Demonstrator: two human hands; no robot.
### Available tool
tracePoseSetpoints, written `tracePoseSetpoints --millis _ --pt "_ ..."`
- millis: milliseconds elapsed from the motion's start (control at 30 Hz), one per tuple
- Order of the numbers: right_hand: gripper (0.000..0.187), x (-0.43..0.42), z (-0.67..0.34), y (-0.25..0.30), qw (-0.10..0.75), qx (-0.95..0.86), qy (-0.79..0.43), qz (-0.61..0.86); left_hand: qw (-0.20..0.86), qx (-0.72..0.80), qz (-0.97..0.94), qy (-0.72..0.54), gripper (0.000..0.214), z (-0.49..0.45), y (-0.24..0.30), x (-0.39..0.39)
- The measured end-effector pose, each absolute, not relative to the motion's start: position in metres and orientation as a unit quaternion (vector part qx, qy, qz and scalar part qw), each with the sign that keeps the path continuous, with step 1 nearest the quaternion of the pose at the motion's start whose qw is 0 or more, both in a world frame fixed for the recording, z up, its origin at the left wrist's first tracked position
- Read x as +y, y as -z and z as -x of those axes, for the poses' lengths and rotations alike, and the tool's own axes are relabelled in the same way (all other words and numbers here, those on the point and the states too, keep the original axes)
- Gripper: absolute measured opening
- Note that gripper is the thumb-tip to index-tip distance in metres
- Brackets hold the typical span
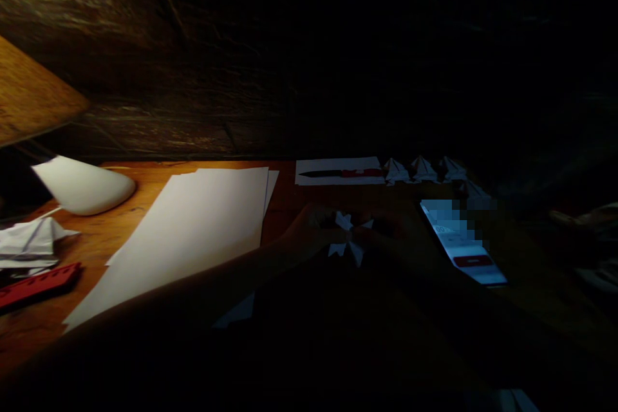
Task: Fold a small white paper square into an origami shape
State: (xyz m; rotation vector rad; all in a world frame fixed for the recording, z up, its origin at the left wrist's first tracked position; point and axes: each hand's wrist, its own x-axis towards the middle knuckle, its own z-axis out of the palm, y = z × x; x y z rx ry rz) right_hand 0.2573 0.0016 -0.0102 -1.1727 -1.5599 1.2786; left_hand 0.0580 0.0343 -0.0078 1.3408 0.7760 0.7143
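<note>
The scene is very dark. My left hand [309, 226] and my right hand [396, 232] meet over the middle of a wooden table [120, 232]. Both have their fingers closed on a small white folded paper piece [348, 238] held between them. My left forearm runs in from the lower left, across the front of a stack of white paper sheets [203, 225]. Much of both hands is lost in shadow.
A lit phone [463, 244] lies right of my hands. Three folded paper figures [423, 169] stand at the back, beside a knife with a red handle [340, 173] on white paper. A white lamp head [82, 185], crumpled paper [31, 241] and a red ruler [38, 284] are at left.
</note>
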Motion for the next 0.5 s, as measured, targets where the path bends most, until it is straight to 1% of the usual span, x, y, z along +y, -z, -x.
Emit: tracePoseSetpoints --millis 133,367,500 --pt "0.016 0.0023 -0.2577 0.0105 0.387 -0.644 -0.479 0.454 0.640 0.321 -0.620 -0.322 0.015 -0.0597 0.0077 0.0334" --pt "0.013 0.0034 -0.2584 0.0071 0.427 -0.605 -0.503 0.445 0.609 0.330 -0.648 -0.316 0.026 -0.0596 0.0091 0.0345" --pt "0.013 0.0044 -0.2601 0.0100 0.427 -0.593 -0.529 0.430 0.578 0.341 -0.665 -0.329 0.025 -0.0599 0.0100 0.0353"
